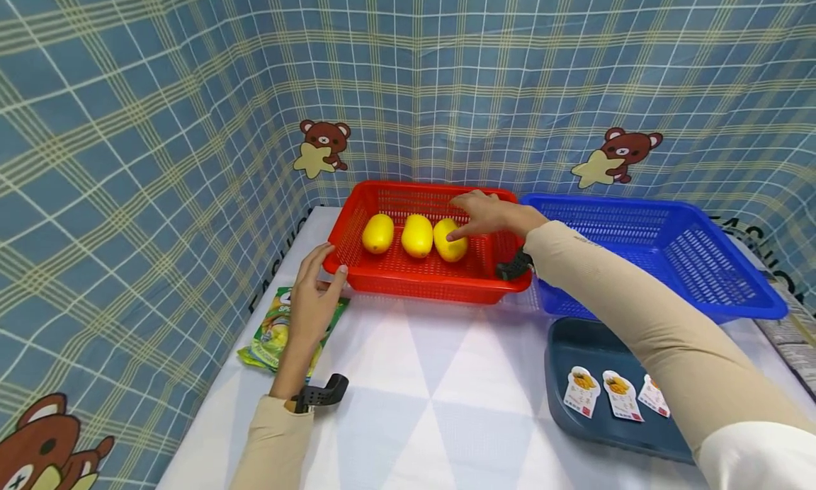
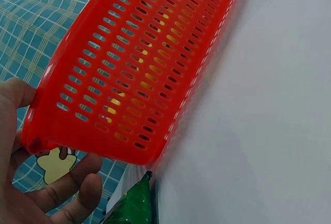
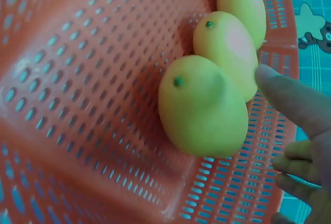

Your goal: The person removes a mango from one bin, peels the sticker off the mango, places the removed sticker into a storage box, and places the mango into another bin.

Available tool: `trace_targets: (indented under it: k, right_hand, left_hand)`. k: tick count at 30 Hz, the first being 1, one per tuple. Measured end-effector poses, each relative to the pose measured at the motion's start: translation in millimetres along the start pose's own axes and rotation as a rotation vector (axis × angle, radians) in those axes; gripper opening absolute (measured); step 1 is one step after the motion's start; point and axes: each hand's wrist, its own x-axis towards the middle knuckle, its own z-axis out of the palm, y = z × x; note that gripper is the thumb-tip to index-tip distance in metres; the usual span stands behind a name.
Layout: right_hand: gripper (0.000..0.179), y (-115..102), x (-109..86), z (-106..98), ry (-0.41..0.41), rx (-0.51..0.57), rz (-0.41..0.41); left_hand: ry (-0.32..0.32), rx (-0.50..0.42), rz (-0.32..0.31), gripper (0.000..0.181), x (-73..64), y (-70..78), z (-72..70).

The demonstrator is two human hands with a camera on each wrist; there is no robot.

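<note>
Three yellow mangoes stand in a row inside the red plastic basket point(image 1: 421, 286): a left one point(image 1: 378, 234), a middle one point(image 1: 417, 236) and a right one point(image 1: 446, 243). Small green stem ends show in the right wrist view, where the nearest mango point(image 3: 201, 115) looks largest. My right hand point(image 1: 487, 214) reaches over the basket's right half, fingers spread, with the thumb overlapping the right mango in the head view. At the basket's front left corner, my left hand point(image 1: 314, 292) holds the rim between thumb and fingers; its other fingers point(image 2: 77, 182) hang loosely bent below.
A blue basket point(image 1: 720, 263) stands right of the red one. In front of it, a dark tray point(image 1: 561, 398) holds several printed cards point(image 1: 621, 396), partly behind my right sleeve. Green snack bags point(image 1: 268, 338) lie under my left hand. Checked cloth point(image 1: 446, 86) hangs behind.
</note>
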Motion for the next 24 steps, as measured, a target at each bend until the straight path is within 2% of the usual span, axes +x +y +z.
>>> trace_targets:
  k: [13, 24]
  right_hand:
    - [0.068, -9, -52.6, -14, 0.122, -0.045, -0.068]
    - [0.062, -18, -113.2, -16, 0.188, -0.012, -0.112]
  left_hand:
    - [0.004, 0.005, 0.034, 0.052, -2.3, 0.3, 3.0]
    - [0.020, 0.022, 0.023, 0.051, -4.5, 3.5, 3.6]
